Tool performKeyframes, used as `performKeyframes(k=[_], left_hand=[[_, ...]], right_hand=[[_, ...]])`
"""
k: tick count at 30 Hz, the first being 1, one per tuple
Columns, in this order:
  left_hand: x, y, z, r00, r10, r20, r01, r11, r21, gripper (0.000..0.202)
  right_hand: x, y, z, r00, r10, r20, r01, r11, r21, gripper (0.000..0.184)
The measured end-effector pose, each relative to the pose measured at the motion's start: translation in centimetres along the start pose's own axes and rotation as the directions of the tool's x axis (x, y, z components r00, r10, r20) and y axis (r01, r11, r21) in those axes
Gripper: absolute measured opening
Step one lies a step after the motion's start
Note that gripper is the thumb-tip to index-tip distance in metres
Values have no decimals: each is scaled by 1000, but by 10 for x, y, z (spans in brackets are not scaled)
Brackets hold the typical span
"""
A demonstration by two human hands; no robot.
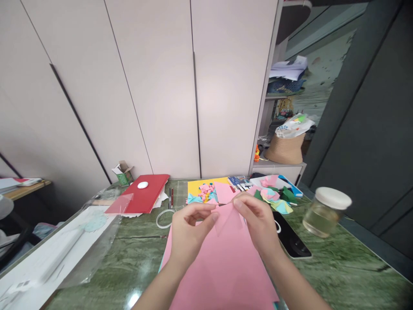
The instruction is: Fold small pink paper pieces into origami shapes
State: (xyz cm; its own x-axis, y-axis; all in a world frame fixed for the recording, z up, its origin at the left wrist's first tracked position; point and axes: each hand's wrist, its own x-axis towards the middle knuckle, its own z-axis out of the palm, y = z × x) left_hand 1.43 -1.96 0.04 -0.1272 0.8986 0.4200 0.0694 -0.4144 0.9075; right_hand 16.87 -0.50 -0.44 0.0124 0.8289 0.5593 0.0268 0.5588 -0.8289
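Note:
Between my two hands is a small folded piece of pink paper [226,218], held up over a stack of large pink sheets [222,267]. My left hand [193,226] pinches its left corner between thumb and forefinger. The right end is pinched by my right hand [254,215], its other fingers curled behind. Just beyond my fingertips a square of pink paper [223,192] and several small folded paper pieces [206,191] in pink, blue and yellow lie on a yellow sheet [193,187].
A roll of tape [165,218] and a red folder [145,193] lie to the left, beside a clear plastic sleeve [97,249]. On the right are a black phone [292,237], crumpled coloured paper [277,196] and a lidded jar of liquid [325,213] near the table's edge.

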Motion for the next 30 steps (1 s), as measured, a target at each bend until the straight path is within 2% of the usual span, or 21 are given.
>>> performKeyframes(k=[7,13,18,22,26,30], left_hand=[[3,-2,1,998,-55,26,57,996,-69,9],[5,-7,-1,997,-80,-4,79,988,-129,10],[6,-6,-1,998,-68,8,69,987,-146,11],[6,-4,0,998,-58,6,58,980,-189,14],[6,-4,0,999,-27,-21,21,975,-221,18],[6,-8,0,998,44,-34,-49,988,-150,9]], right_hand=[[-2,-1,6,998,-32,-60,24,992,-127,29],[2,-3,3,983,53,178,-25,987,-157,28],[1,-2,7,983,105,147,-68,969,-236,22],[1,-1,8,982,117,148,-95,984,-151,20],[3,-5,7,938,180,296,-183,983,-16,20],[3,-7,8,922,228,314,-229,973,-34,23]])
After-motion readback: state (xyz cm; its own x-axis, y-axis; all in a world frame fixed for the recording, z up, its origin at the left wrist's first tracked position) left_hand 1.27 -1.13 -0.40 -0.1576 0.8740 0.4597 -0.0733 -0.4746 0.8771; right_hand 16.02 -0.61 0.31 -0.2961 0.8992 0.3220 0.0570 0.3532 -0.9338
